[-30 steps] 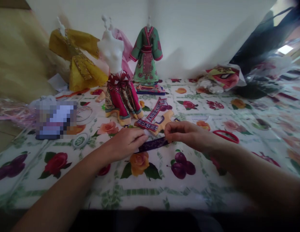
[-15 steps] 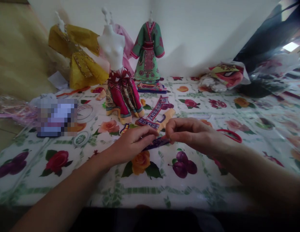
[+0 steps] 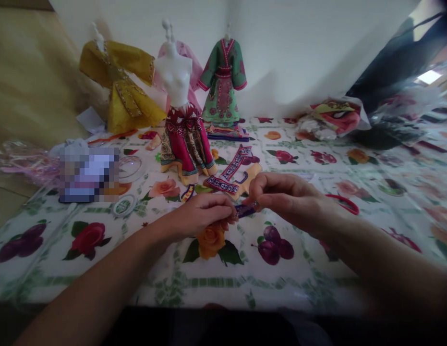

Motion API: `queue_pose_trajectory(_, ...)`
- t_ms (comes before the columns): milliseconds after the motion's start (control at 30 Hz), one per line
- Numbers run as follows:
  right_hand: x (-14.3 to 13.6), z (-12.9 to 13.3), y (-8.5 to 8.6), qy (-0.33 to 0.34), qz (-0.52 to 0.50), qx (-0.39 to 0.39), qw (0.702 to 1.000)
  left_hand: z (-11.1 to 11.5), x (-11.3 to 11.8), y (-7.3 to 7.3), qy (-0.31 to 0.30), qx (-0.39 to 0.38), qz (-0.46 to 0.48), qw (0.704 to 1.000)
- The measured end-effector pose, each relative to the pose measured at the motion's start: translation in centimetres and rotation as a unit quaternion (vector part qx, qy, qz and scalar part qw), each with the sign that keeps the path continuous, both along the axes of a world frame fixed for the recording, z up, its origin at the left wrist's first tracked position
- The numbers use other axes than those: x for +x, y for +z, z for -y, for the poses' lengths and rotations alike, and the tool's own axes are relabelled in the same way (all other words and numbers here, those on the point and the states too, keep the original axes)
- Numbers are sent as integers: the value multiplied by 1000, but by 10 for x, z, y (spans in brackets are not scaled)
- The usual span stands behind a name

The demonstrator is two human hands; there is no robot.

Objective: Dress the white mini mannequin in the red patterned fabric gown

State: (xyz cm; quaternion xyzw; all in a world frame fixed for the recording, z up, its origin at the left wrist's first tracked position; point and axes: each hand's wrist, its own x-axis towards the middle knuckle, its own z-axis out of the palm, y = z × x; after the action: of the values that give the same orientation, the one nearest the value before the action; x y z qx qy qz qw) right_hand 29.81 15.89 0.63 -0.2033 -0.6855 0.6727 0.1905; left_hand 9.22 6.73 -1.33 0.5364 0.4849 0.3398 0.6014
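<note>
A dark purple patterned fabric strip (image 3: 246, 210) spans the short gap between my hands, just above the table. My left hand (image 3: 209, 214) has its fingers curled over the strip's left part, hiding it. At the strip's right end, my right hand (image 3: 284, 197) is closed in a pinch. A tiny shiny spot shows at those fingertips, too small to name. Just behind the hands lie a navy, white and red patterned trim (image 3: 228, 173) and a yellow-orange fabric piece (image 3: 250, 178).
A small white mannequin (image 3: 175, 79) wears a magenta patterned skirt (image 3: 187, 144). Behind it stand a mustard dress (image 3: 129, 91), a pink garment and a green dress (image 3: 225, 81). A phone (image 3: 88, 175) and white ring (image 3: 124, 205) lie left, a red ring (image 3: 347, 204) right.
My left hand's fingers have curled in around the strip, covering more of it. My right hand stays nearly in place, still pinched. The whole view has shifted slightly.
</note>
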Motion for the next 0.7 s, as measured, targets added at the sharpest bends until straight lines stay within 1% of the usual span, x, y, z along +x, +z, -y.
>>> queue_pose_trajectory(133,2,-3,-2,-7,10,1,1000,-1,-4,-1,-9,12,-19,1000)
queue_pose_trajectory(233,3,-5,-3,-17,21,13,1000,-1,-7,-2,-16,20,-55,998)
queue_pose_trajectory(300,5,-7,-3,-14,52,35,998,-1,-9,-1,-13,17,-76,997)
queue_pose_trajectory(367,6,-12,-4,10,101,67,993,-1,-12,1,-8,14,-97,995)
queue_pose_trajectory(433,6,-17,-8,40,152,120,980,-2,-14,3,-12,12,-133,991)
queue_pose_trajectory(500,5,-21,-14,53,197,185,961,-3,-15,3,-15,15,-186,982)
queue_pose_trajectory(600,3,-24,-23,42,251,269,929,-5,-14,0,-9,39,-277,960)
queue_pose_trajectory(700,1,-23,-27,34,276,313,908,-6,-11,-6,-13,59,-349,935)
